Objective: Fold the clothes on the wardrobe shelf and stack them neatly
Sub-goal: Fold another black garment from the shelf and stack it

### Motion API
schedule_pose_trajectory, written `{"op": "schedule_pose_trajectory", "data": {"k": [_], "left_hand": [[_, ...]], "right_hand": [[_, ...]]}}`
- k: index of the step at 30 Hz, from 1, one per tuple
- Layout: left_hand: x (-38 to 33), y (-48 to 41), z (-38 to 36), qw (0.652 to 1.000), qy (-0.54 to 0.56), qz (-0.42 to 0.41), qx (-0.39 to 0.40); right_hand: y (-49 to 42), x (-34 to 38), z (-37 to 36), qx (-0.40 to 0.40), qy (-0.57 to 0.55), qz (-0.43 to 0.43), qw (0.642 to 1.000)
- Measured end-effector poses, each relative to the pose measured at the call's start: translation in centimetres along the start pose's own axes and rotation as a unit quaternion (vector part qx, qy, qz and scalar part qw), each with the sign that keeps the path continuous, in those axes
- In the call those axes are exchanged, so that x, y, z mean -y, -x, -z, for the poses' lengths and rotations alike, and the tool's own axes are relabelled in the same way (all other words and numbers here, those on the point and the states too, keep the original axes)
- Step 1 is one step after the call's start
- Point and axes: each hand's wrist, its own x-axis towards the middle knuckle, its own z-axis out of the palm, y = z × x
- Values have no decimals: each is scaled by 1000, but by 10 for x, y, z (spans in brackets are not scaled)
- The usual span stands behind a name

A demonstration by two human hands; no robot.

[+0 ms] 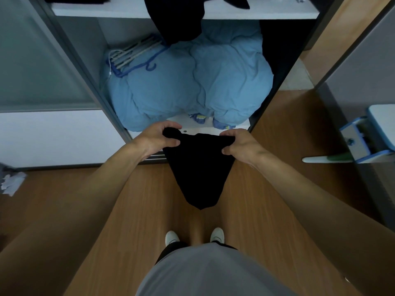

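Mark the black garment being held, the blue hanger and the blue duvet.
black garment (197,167): head view, middle of the hanging cloth.
blue hanger (149,66): head view, its hook.
blue duvet (224,82): head view, upper surface of the right bulge.

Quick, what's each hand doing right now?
Left hand: closed on one top corner of the black garment.
Right hand: closed on the other top corner.

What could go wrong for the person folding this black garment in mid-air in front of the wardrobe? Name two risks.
1. The black garment hangs unsupported from the left hand and right hand, so a fold may come out uneven.
2. Another dark garment droops over the white shelf edge; it might slide off onto the blue duvet.
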Motion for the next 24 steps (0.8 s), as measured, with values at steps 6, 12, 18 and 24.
{"op": "schedule_pose_trajectory", "data": {"k": [6, 12, 18, 24], "left_hand": [[-3, -2, -11, 963, -250, -96, -31], [-4, 0, -1, 956, -258, -105, -97], [12, 6, 10, 989, 110, -48, -83], [30, 11, -10, 978, 190, -34, -74]], "right_hand": [[0, 7, 2, -94, 144, 50, 984], [2, 12, 17, -93, 114, 144, 978], [13, 21, 22, 0, -233, 97, 968], [20, 30, 15, 19, -371, 64, 926]]}}
